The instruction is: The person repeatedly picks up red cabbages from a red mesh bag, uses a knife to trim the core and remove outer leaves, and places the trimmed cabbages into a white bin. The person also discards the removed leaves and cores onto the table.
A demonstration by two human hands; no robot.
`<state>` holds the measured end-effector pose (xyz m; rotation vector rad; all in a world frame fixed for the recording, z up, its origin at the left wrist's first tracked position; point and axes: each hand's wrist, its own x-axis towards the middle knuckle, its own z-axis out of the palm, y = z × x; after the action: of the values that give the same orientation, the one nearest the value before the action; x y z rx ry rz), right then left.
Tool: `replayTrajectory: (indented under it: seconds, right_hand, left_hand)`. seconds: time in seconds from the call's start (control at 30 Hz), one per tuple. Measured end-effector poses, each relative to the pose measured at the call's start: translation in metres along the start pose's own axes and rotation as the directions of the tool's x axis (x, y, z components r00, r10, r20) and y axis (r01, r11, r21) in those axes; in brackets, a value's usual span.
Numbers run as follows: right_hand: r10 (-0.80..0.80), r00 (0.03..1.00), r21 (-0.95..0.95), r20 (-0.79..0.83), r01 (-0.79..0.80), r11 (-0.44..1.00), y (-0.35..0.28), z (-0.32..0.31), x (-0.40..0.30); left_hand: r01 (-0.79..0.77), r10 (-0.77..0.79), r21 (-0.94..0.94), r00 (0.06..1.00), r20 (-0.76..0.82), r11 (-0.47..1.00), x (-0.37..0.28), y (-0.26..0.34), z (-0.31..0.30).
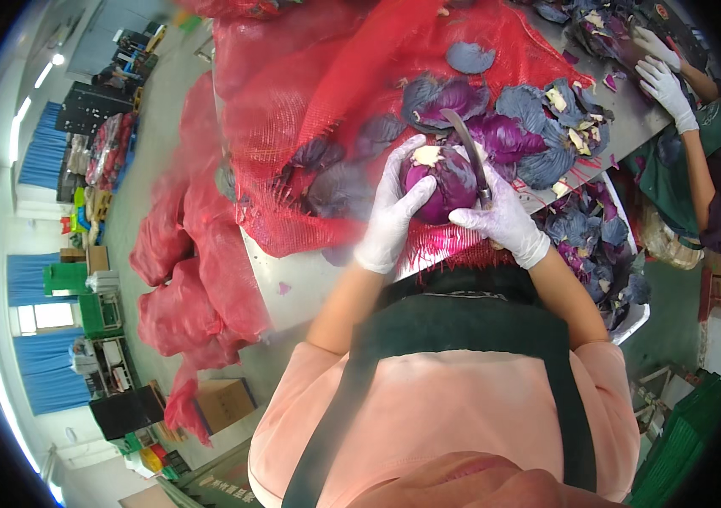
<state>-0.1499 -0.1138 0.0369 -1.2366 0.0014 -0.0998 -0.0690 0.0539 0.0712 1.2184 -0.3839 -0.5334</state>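
A red cabbage head point(442, 184), its pale cut stem facing up, is held between my two white-gloved hands above the edge of a metal table point(284, 286). My left hand point(395, 203) grips its left side, with the thumb across the front. My right hand point(503, 206) holds the dark handle of a knife with a curved blade point(465, 143), and its thumb touches the cabbage's lower right. The blade points up beside the cabbage. Under and behind the cabbage lies a red mesh sack point(271, 197), with loose cabbage leaves point(529, 111) on and beside it.
A white bin point(636, 320) full of cabbage leaves stands below the table's edge at right. A co-worker's gloved hands point(665, 86) handle cabbage at the upper right. Filled red mesh sacks point(176, 305) lie on the floor at left, near a cardboard box point(224, 406).
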Motion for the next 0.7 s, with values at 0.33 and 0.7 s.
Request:
replayTrajectory:
  seconds: [0.33, 0.7]
  right_hand:
    - [-0.397, 0.901, -0.278, -0.177, 0.341, 0.898, -0.008, -0.004, -0.006]
    - [-0.624, 0.753, -0.796, -0.211, 0.239, 0.557, -0.02, -0.022, -0.017]
  left_hand:
    - [-0.174, 0.097, 0.244, 0.949, 0.299, 0.954, 0.038, 0.031, 0.018]
    - [-0.185, 0.177, 0.202, 0.982, 0.058, 0.962, 0.054, 0.001, 0.073]
